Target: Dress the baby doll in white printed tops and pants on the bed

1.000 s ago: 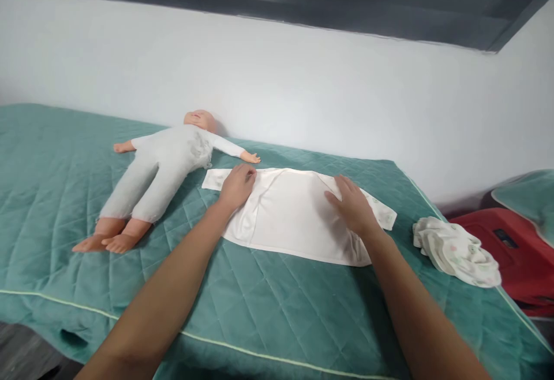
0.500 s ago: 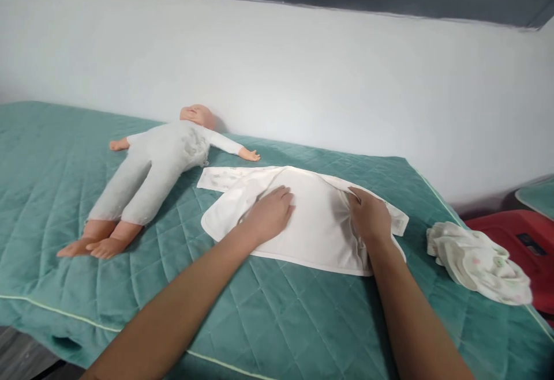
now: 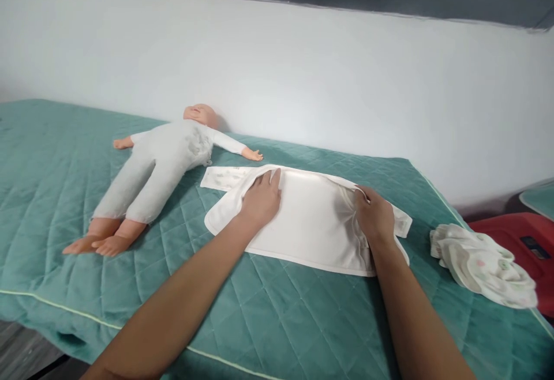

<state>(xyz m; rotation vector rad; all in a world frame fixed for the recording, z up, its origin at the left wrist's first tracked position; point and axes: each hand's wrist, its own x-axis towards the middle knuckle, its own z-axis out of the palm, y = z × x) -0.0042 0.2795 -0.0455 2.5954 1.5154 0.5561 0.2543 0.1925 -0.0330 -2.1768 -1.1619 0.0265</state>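
Observation:
A white baby shirt lies spread on the teal quilted bed. My left hand rests flat on its left half, fingers stretched out toward the top edge. My right hand sits on the shirt's right side with its fingers curled into the bunched fabric near the sleeve. A baby doll in a pale grey suit lies on its back to the left of the shirt, head toward the wall, one arm reaching close to the shirt's left sleeve.
A crumpled white patterned cloth lies near the bed's right edge. Beyond that edge stands a red object. A white wall runs along the far side of the bed.
My left hand slid from the shirt's middle up and left, flattening the fabric. My right hand stayed on the right side, gripping the bunched cloth. The shirt's front lies smoother.

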